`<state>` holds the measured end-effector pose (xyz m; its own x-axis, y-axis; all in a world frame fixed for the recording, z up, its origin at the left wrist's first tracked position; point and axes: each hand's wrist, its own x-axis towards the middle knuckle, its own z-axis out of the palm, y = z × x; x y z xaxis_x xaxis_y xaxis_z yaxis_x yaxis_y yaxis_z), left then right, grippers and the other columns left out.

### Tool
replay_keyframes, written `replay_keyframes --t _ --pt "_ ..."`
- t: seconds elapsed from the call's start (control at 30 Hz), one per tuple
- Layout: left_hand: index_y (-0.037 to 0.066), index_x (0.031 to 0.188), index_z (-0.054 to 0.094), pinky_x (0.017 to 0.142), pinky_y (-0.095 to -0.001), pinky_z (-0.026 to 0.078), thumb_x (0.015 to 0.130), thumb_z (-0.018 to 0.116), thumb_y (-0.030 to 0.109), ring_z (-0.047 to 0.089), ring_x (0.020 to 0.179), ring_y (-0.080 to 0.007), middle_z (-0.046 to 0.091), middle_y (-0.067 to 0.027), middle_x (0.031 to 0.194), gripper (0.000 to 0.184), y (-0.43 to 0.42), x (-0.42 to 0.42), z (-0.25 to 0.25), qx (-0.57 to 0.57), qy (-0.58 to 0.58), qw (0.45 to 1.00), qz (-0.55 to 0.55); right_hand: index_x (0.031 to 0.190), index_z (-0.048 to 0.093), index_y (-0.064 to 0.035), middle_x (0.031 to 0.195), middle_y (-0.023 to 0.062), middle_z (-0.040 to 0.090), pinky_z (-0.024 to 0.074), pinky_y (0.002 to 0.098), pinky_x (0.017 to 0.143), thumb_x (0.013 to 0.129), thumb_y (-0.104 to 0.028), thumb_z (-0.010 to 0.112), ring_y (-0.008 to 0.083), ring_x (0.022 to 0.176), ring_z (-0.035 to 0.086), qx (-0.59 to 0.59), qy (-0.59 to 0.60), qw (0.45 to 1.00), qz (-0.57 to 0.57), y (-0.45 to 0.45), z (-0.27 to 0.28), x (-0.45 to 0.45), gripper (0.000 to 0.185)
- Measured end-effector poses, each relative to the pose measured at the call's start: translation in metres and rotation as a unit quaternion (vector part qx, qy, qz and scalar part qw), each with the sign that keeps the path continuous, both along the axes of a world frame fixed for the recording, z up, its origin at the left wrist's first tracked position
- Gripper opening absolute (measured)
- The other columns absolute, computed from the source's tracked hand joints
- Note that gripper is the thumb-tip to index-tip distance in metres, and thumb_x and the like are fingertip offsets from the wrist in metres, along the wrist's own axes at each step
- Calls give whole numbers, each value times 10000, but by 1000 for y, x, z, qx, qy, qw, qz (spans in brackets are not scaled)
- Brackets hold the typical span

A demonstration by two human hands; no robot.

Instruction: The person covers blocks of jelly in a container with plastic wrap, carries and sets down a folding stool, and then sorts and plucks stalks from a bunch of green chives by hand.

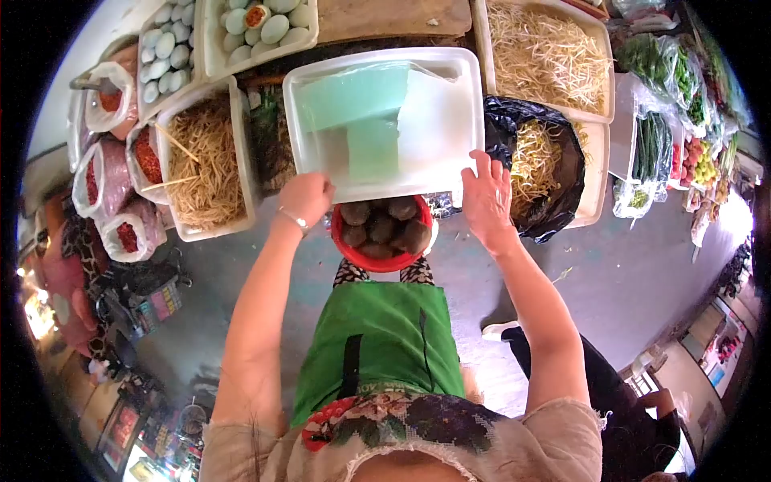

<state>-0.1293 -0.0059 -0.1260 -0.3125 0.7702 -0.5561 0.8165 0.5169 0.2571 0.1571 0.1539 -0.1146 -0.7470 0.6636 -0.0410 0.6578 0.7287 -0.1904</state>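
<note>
A white plastic tub sits in front of me, with light-green and whitish areas inside; whether they are water or plastic film I cannot tell. My left hand, a bracelet at its wrist, is closed at the tub's near left corner, fingers curled at the rim. At the near right corner is my right hand, its fingers stretched and apart beside the rim. Below the tub's near edge stands a red bucket holding several dark round things, partly covered by the tub.
Left are a tub of pale dried strips, bags of red flakes and trays of eggs. Right are bean sprouts, a black bag of yellowish sprouts and bagged greens. A person in dark trousers is at lower right.
</note>
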Motion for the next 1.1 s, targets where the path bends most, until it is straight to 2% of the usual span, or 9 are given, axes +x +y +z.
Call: replay_keyframes --t 0.17,0.3,0.43,0.53,0.63,0.73,0.87,0.97,1.1 --pt "84 1171 646 591 -370 508 888 578 278 653 621 -230 679 -109 711 350 -29 -7 9 -2 -145 980 136 953 638 -36 1296 121 456 348 443 930 742 -83 567 312 1130 439 -19 -20 1000 7 0 14 11 227" --pt "101 1192 632 344 -249 301 927 578 210 409 382 -72 510 11 554 292 -47 -4 25 -22 -340 867 363 1004 640 -40 1260 128 487 347 453 954 748 -30 567 333 1166 438 -1 19 1000 -25 9 29 15 266" --pt "91 1162 637 398 -246 364 911 572 184 485 460 -92 514 5 573 275 -48 13 28 28 -358 803 476 1156 561 -21 1198 148 532 429 407 922 786 49 493 318 1139 510 -200 207 952 -107 19 32 -7 383" --pt "58 1127 635 603 -281 478 883 592 132 591 683 -168 610 -68 821 258 -7 58 40 161 -289 897 291 1280 484 -9 1251 167 516 435 364 973 810 79 444 283 1214 492 -413 359 822 -160 23 11 -46 480" --pt "47 1179 580 819 -359 464 863 606 128 567 943 -277 584 -136 1092 327 42 104 36 266 -234 929 111 1345 429 -1 1347 233 444 406 388 1021 789 79 424 384 1221 469 -417 452 773 -154 21 -24 -66 561" --pt "43 1271 500 1029 -448 391 849 616 152 476 1203 -387 491 -183 1334 452 69 136 7 277 -136 948 -80 1408 323 13 1451 242 319 298 391 1095 813 10 443 374 1336 328 -306 307 883 -182 21 -18 -56 607" --pt "62 1235 519 906 -466 434 876 550 216 473 1166 -271 504 -95 1282 392 83 152 21 108 -199 967 -119 1441 285 -6 1478 229 300 280 384 1109 829 -25 485 363 1362 316 -276 275 899 -199 15 -12 -43 644" --pt "105 1123 592 885 -529 381 860 560 260 503 1120 -242 537 -74 1233 307 57 168 -11 253 -58 952 -161 1442 290 -17 1476 221 309 304 389 1097 828 -17 503 368 1345 343 -235 309 913 -127 7 0 -56 650" --pt "101 979 647 871 -465 363 834 588 232 536 1072 -244 621 -90 1069 203 73 167 -10 132 -138 974 -124 1443 286 -33 1492 209 278 288 394 1107 833 -6 502 371 1355 316 -232 307 909 -162 21 -25 -78 648"
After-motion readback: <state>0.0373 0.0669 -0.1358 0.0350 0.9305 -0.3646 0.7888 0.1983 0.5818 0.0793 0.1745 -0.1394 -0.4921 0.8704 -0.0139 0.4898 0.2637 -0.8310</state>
